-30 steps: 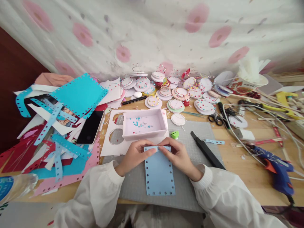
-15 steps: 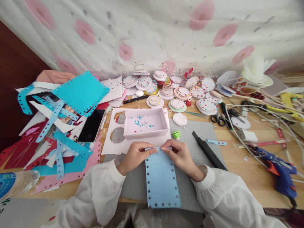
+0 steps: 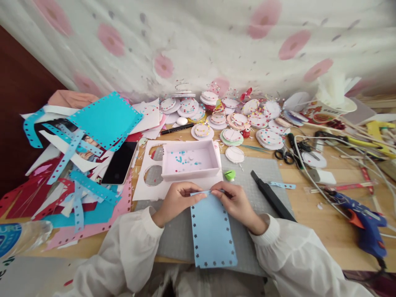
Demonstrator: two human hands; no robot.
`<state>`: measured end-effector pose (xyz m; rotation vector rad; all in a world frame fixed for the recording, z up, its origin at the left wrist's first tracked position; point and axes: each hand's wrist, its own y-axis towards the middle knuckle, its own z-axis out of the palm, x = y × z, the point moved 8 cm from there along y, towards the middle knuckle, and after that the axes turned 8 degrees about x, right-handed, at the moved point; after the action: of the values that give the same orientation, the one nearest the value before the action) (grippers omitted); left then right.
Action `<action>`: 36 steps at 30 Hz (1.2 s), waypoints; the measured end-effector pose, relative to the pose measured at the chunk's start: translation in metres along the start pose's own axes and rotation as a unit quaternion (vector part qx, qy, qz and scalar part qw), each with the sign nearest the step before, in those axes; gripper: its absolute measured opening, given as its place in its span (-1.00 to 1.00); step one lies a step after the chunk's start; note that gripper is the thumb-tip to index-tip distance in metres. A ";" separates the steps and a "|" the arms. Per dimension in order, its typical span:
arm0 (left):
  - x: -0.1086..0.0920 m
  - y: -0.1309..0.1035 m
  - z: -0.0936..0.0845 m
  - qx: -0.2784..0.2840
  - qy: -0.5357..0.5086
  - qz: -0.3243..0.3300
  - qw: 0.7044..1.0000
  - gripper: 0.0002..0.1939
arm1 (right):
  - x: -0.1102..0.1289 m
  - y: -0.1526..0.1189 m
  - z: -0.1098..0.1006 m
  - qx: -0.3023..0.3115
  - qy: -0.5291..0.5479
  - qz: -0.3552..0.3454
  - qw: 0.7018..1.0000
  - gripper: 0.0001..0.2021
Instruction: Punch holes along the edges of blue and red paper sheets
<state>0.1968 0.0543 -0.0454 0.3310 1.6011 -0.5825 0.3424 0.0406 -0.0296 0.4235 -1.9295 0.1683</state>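
Note:
A light blue sheet of paper with small flower-shaped holes along its edges hangs between my two hands over the grey cutting mat. My left hand pinches its top left part between thumb and fingers. Close beside it, my right hand pinches the top right part, fingertips nearly touching those of the left. Just beyond my hands stands a pale pink open box holding small blue punched bits. A green craft punch lies past my right hand.
Paper scraps and a phone cover the left side. Decorated paper discs line the back. On the right are a black cutter-like tool, scissors, a white cable and a blue glue gun.
The blue paper's lower end has swung slightly to the right and up. Both hands keep their pinch in nearly the same place.

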 end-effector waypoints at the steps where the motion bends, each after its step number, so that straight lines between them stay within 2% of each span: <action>1: 0.000 0.000 -0.001 -0.003 0.002 -0.001 1.000 -0.80 | 0.000 0.000 0.000 0.001 -0.001 -0.001 1.000 -0.83; 8: 0.002 -0.002 0.001 0.001 0.037 -0.001 0.999 -0.79 | 0.002 0.002 0.010 0.029 0.018 -0.010 0.999 -0.86; 14: 0.000 -0.002 0.004 0.010 0.050 0.001 0.999 -0.76 | 0.001 0.000 0.011 0.016 0.020 -0.005 1.000 -0.78; 21: -0.005 -0.005 -0.002 -0.018 0.063 0.009 0.998 -0.78 | -0.001 -0.001 0.007 0.043 0.011 0.014 0.999 -0.73; 27: -0.010 -0.001 0.005 0.034 0.104 0.014 0.994 -0.82 | 0.000 -0.002 0.011 0.062 0.014 0.005 0.998 -0.70; 36: -0.015 -0.007 0.006 0.040 0.115 0.015 0.992 -0.72 | 0.000 -0.001 0.015 0.099 0.009 -0.003 0.995 -0.56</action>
<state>0.2002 0.0469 -0.0293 0.4969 1.7929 -0.6037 0.3301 0.0347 -0.0349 0.5577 -1.9000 0.3606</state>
